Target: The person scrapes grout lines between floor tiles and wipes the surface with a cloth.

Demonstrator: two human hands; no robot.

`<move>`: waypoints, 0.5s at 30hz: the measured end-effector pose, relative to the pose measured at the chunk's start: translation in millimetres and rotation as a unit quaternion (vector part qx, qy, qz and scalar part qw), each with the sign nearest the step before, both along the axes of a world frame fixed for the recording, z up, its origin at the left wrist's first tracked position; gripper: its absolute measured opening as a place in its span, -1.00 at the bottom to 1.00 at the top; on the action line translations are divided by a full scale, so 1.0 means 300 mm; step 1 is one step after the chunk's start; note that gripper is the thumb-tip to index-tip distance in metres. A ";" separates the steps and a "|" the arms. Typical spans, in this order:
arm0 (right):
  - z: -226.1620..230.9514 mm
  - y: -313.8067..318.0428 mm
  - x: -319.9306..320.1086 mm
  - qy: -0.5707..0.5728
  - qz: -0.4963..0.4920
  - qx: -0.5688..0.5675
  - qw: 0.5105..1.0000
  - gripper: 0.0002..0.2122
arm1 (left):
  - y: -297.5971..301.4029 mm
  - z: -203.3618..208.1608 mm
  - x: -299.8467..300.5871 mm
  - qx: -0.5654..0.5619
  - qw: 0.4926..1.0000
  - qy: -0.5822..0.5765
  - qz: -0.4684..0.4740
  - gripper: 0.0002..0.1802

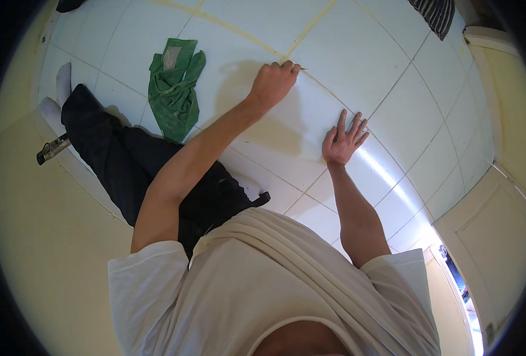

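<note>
My left hand [275,82] is closed in a pinch low over a joint between the pale floor tiles [369,53]. A thin, dark-tipped thing [302,68] pokes out past its fingers; most of it is hidden, so I cannot make out its kind. Yellowish material fills the joint [251,39] on the far side of this hand, while other joints look thin and greyish. Nearer and to the right, my right hand [345,141] rests on the tiles with its fingers spread, holding nothing. Left of my left hand lies a crumpled green cloth [177,98] with a grey patch.
My legs in dark trousers [114,160] stretch out to the left along a wall [37,237]. Beside them lies a small grey-and-black object [53,149]. A striped cloth [436,16] lies at the far right. A panelled door [494,243] stands on the right.
</note>
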State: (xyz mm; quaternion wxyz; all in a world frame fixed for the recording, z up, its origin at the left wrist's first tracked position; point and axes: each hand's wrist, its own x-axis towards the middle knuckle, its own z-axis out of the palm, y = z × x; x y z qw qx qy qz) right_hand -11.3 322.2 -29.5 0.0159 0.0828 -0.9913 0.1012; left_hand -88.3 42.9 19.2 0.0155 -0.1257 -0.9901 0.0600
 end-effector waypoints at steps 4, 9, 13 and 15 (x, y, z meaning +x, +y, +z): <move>-0.008 -0.002 0.005 0.001 -0.003 0.003 1.000 -0.41 | 0.024 -0.001 0.021 -0.007 1.000 0.004 0.016 -0.57; -0.006 -0.008 0.008 -0.007 -0.005 0.010 1.000 -0.41 | 0.099 -0.010 0.044 0.024 0.999 -0.018 -0.021 -0.49; -0.009 0.000 0.004 -0.001 -0.004 0.008 1.000 -0.41 | 0.027 -0.026 0.034 0.050 0.998 -0.020 0.032 -0.49; -0.005 -0.003 0.001 -0.004 -0.002 0.007 1.000 -0.41 | -0.042 -0.038 0.044 0.071 0.994 0.008 0.083 -0.51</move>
